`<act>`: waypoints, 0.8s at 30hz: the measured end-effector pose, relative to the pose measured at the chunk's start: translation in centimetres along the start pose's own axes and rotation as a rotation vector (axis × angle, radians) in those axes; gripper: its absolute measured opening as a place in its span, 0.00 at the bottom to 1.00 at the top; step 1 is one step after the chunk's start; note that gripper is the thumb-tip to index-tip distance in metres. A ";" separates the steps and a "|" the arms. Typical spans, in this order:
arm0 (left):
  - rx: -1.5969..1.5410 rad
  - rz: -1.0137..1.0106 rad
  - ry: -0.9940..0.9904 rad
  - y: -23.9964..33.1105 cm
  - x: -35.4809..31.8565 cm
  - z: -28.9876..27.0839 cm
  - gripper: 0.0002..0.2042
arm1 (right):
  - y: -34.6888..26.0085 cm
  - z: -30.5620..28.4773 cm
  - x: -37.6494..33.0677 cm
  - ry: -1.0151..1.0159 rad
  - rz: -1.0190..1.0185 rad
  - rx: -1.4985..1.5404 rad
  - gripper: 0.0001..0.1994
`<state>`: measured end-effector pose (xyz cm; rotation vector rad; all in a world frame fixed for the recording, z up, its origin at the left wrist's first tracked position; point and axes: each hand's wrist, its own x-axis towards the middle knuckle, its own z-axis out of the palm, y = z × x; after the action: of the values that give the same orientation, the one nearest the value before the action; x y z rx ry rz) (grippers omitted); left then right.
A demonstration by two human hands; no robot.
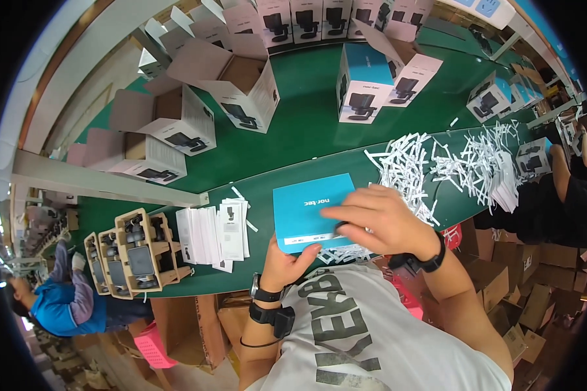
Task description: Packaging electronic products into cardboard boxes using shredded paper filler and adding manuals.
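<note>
Both hands [346, 238] on closed blue box [306, 210]

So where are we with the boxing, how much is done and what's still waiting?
Done: closed printed boxes stand across the green table. In hand: the left hand steadies a blue box from below while the right hand presses its near end. Left: open boxes, cardboard trays of black devices, a leaflet stack and loose white strips all wait.

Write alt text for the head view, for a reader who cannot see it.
Two bare hands hold a blue box over a green table: the left hand grips its near edge, the right hand lies on its right side. White leaflets lie left, paper strips right, open cartons behind.
</note>
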<state>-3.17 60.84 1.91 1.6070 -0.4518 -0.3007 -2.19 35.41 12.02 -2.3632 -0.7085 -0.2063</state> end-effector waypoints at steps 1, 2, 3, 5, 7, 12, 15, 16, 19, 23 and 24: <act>-0.022 0.012 -0.010 0.1 0.1 0.1 0.13 | -0.3 0.8 1.1 -0.039 -0.033 0.064 0.11; -0.044 0.024 -0.019 0.3 0.2 0.1 0.13 | -0.5 1.5 2.1 -0.080 -0.068 0.127 0.10; -0.066 0.037 -0.022 0.2 0.1 -0.1 0.13 | -0.4 2.5 3.0 -0.080 -0.074 0.127 0.10; -0.051 0.051 -0.053 0.1 0.1 -0.6 0.12 | 0.2 4.8 4.7 -0.142 -0.219 0.123 0.09; -0.028 0.071 -0.128 0.1 0.2 -1.3 0.12 | 0.5 5.9 5.3 -0.178 -0.298 0.122 0.08; -0.109 0.011 -0.128 0.0 -0.3 -1.6 0.13 | 0.2 6.9 5.7 -0.088 -0.356 0.153 0.07; -0.077 0.036 -0.174 -0.1 -0.1 -1.9 0.14 | 0.2 6.4 5.3 -0.114 -0.317 0.154 0.07; -0.079 0.036 -0.169 -0.3 -0.2 -1.9 0.14 | 0.2 6.0 5.0 -0.143 -0.325 0.170 0.08; -0.117 -0.009 -0.164 -1.0 -0.4 -1.8 0.17 | -0.5 4.9 5.0 -0.196 -0.345 0.199 0.09; -0.167 -0.040 -0.137 -1.0 -0.3 -2.0 0.19 | -1.8 3.9 5.2 -0.242 -0.174 0.257 0.10; -0.168 -0.036 -0.152 -0.6 -0.2 -1.9 0.19 | -1.6 4.1 4.9 -0.221 -0.193 0.282 0.10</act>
<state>-2.40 62.62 1.50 1.4351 -0.5009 -0.4777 0.92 41.21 11.28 -2.0670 -1.0038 0.0719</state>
